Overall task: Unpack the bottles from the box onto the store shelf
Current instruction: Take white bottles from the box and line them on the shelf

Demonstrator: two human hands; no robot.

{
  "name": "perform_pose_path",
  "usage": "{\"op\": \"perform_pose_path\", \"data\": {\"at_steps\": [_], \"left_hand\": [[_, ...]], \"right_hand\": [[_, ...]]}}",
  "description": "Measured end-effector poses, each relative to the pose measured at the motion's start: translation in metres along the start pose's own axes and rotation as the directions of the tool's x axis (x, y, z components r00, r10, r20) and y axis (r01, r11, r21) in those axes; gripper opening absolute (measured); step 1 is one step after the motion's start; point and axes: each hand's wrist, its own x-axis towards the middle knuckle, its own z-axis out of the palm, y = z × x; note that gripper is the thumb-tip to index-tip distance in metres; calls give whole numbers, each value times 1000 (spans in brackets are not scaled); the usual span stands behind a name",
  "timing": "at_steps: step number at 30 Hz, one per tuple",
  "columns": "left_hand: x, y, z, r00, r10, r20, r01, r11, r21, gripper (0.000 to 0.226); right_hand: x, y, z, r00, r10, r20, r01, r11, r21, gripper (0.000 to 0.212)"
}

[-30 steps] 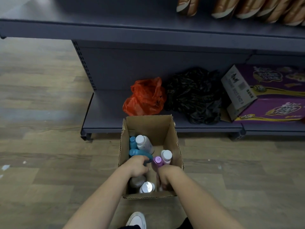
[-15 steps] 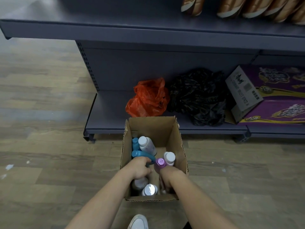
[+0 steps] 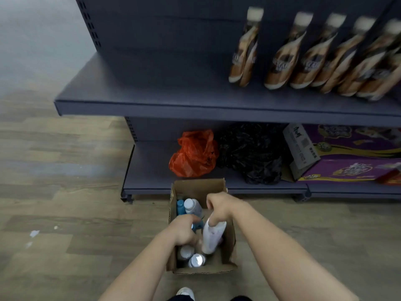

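At the bottom edge, a white shoe (image 3: 184, 292) stands on the wood floor (image 3: 65, 235) between the two forearms. Directly ahead, the open cardboard box (image 3: 230, 240) sits on the floor, just in front of the lower shelf (image 3: 149, 170). Two silver caps (image 3: 196, 260) show at the near end of the box interior. The left hand (image 3: 183, 231) is in the box opening, fingers curled round a teal bottle (image 3: 197, 225). Only a small part of that bottle is visible under the hand. The right hand (image 3: 219, 206) is over the far right part of the box, fingers and thumb pinching the top of a white bottle (image 3: 213, 235). This bottle hangs tilted over the box opening, base toward the viewer. Whether its base is above the rim cannot be determined. At the far left of the box, a white-capped bottle (image 3: 192, 207) leans beside a blue bottle (image 3: 180, 207). On the lower shelf lie an orange bag (image 3: 195, 154), a black bag (image 3: 253, 153) touching it, and purple cartons (image 3: 351, 153) to the right. The upper shelf (image 3: 152, 94) carries a row of brown pouches (image 3: 282, 61), blurred, on its right part.
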Motion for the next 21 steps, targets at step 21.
{"op": "perform_pose_path", "data": {"at_steps": [21], "left_hand": [[-272,232,-309,859,84,-505,-222,950,-220,48]], "right_hand": [[-284,-135,-268,971,-41,-235,189,733,653,52]]}}
